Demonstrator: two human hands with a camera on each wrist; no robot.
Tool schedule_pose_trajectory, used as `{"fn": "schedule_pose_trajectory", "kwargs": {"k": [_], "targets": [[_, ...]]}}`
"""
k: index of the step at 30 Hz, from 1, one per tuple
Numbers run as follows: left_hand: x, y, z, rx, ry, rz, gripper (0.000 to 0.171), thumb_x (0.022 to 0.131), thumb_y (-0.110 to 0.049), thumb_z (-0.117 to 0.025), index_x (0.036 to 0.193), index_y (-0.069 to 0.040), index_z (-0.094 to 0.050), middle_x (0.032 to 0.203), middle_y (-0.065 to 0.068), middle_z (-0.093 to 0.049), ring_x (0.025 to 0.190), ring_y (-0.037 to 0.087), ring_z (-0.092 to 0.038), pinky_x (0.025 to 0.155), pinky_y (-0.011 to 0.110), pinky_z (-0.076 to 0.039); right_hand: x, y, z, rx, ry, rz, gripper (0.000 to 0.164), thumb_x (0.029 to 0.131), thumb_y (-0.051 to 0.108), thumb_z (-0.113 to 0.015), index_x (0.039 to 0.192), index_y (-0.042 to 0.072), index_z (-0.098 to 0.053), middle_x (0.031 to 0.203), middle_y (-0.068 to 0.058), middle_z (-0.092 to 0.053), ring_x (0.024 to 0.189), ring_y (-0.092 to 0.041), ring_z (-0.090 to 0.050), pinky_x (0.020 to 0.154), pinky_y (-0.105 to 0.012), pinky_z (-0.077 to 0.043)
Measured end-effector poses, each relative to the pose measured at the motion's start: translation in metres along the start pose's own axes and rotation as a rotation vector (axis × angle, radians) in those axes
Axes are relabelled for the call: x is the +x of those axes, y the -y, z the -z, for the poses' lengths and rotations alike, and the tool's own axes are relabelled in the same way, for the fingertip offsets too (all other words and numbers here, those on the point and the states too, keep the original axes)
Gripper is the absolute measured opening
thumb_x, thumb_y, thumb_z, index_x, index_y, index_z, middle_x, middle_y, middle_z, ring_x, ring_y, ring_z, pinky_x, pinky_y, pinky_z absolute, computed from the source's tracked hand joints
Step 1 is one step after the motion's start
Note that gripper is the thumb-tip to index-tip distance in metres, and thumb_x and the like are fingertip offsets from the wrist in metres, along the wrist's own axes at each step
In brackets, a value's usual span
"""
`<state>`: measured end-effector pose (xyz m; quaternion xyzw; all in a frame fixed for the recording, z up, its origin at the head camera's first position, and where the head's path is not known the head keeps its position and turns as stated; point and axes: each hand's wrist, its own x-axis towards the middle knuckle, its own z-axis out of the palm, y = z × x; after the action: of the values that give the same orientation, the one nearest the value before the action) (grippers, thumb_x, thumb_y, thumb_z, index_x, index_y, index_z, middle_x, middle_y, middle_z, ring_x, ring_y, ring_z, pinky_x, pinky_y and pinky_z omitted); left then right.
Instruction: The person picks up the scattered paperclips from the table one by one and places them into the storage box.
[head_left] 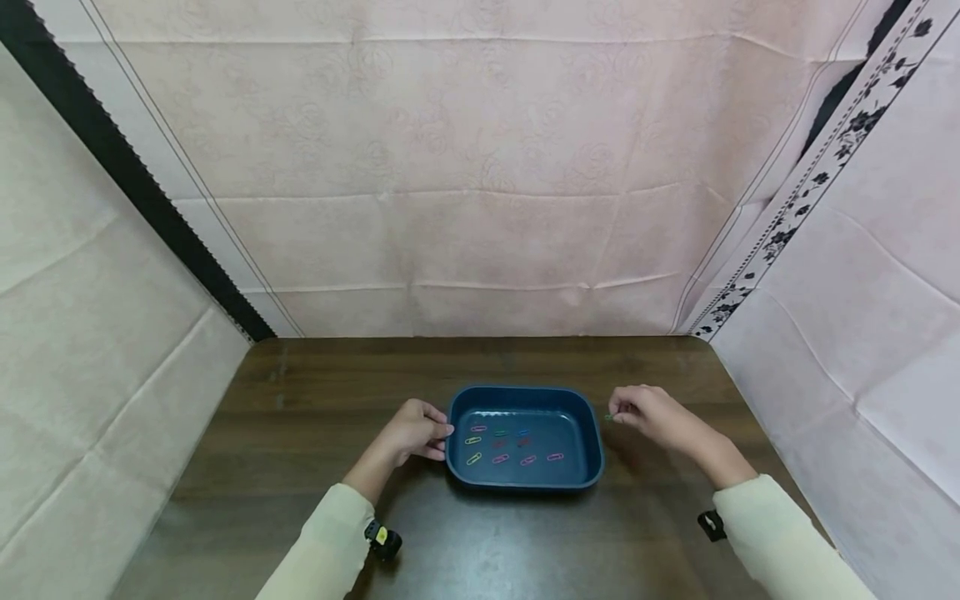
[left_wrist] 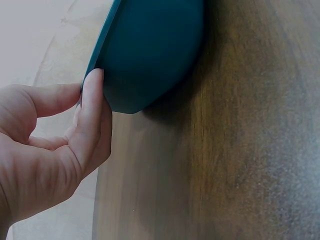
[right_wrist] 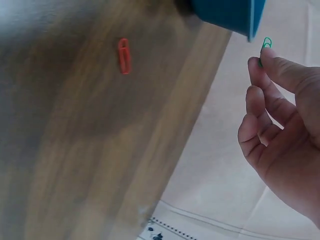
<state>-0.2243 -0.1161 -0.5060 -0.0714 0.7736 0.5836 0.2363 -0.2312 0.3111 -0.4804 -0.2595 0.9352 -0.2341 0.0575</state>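
A blue rectangular tray [head_left: 525, 480] stands on the wooden table, with several coloured paper clips lying spread over its floor, among them a yellow paper clip [head_left: 473, 458] and a pink paper clip [head_left: 555, 457]. My left hand [head_left: 417, 431] pinches the tray's left rim between thumb and fingers; the left wrist view shows this hand [left_wrist: 65, 130] at the rim from the side. Just off the tray's right side, my right hand [head_left: 656, 414] holds a green paper clip [right_wrist: 267, 42] between thumb and index finger. A red paper clip [right_wrist: 124, 56] lies on the table in the right wrist view.
The dark wooden table [head_left: 315, 392] carries the tray near its middle. Pale patterned cloth [head_left: 480, 167] hangs behind the table and along both sides. A small black device is strapped to each wrist.
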Motion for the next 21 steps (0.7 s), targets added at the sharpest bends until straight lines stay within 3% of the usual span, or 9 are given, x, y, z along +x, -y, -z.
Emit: {"fn": "schedule_pose_trajectory", "kwargs": {"k": [9,21], "targets": [[0.0,0.0,-0.001,0.012,-0.002,0.008,0.02,0.099,-0.005,-0.068,0.114,0.006,-0.061,0.097,0.019,-0.065,0.073,0.023,-0.068,0.068,0.036,-0.066,0.016,0.019,0.01,-0.02,-0.015,0.046,0.006,0.095,0.008,-0.073,0.095,0.012,-0.069,0.086,0.007,-0.067,0.077,-0.005,-0.056,0.067,-0.024,-0.053],[0.002,0.0,-0.002,-0.014,0.01,-0.003,0.018,0.098,-0.001,-0.066,0.112,0.009,-0.061,0.09,0.018,-0.065,0.068,0.02,-0.065,0.064,0.035,-0.066,0.038,0.042,0.002,0.031,0.087,0.154,0.008,0.096,0.002,-0.071,0.095,0.009,-0.067,0.088,0.005,-0.065,0.077,-0.006,-0.056,0.065,-0.023,-0.053]]}}
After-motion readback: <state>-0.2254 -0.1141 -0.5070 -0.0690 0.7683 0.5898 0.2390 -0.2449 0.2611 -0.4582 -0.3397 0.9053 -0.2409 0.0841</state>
